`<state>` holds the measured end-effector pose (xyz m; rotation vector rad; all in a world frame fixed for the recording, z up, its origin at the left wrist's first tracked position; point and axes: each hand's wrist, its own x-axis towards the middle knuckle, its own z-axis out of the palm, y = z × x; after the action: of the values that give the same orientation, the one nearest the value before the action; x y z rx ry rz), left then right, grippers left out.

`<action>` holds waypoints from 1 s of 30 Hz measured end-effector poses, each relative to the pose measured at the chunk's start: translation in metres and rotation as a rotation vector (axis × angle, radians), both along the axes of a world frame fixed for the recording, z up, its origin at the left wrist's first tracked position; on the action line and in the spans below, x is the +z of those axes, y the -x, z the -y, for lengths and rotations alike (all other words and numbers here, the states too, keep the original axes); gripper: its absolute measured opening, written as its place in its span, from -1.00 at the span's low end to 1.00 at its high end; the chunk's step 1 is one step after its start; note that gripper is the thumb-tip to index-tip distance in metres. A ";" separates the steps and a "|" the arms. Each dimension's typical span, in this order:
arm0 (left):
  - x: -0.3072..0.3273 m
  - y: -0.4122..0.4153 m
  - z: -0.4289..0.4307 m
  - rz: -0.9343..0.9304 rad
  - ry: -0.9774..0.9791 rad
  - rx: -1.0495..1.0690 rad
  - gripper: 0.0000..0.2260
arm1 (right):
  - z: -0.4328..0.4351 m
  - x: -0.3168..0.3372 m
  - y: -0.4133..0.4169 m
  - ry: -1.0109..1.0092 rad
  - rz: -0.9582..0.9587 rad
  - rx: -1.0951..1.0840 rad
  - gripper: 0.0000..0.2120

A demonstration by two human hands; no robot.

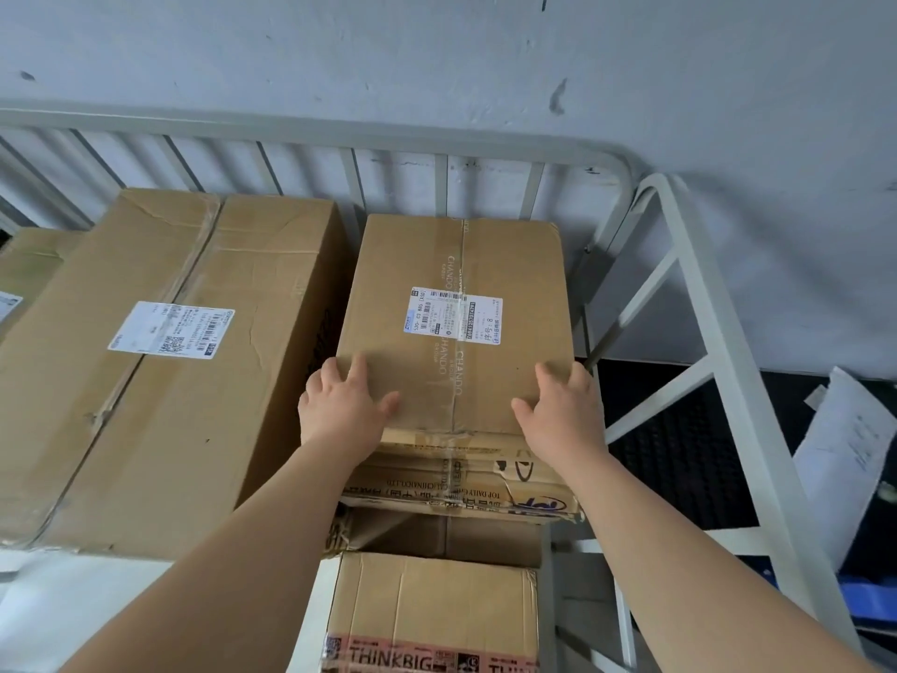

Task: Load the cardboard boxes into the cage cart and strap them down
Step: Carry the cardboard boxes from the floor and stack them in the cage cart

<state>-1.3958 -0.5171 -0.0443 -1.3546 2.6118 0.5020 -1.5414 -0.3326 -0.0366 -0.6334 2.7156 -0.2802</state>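
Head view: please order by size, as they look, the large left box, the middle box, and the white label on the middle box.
1. large left box
2. middle box
3. white label, clearly smallest

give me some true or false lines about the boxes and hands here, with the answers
1. The left hand and right hand both rest on the brown cardboard box with CHANDO tape. True.
2. That box sits straight on the cart floor. False: it lies on a flattened printed cardboard box, with more cardboard below.
3. The larger brown cardboard box to its left carries a white shipping label. True.
4. A strap is pulled across the box tops. False: no strap shows.
5. The pale metal cage cart has barred walls behind and to the right of the boxes. True.
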 end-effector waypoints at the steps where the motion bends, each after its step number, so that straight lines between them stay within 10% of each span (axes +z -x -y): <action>1: 0.008 -0.002 -0.003 -0.025 0.044 -0.033 -0.42 | -0.001 0.007 -0.004 0.014 -0.032 0.028 -0.44; 17: 0.222 -0.093 -0.115 -0.284 0.316 -0.398 -0.65 | -0.091 0.212 -0.105 0.251 -0.267 0.301 -0.55; 30: 0.301 -0.199 -0.194 -0.433 0.212 -0.688 -0.63 | -0.205 0.307 -0.265 0.284 -0.400 0.024 -0.67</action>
<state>-1.1971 -0.3230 0.2562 -0.3178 3.3016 0.4442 -1.2760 -0.1278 0.2707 -0.8812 3.0734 -0.5994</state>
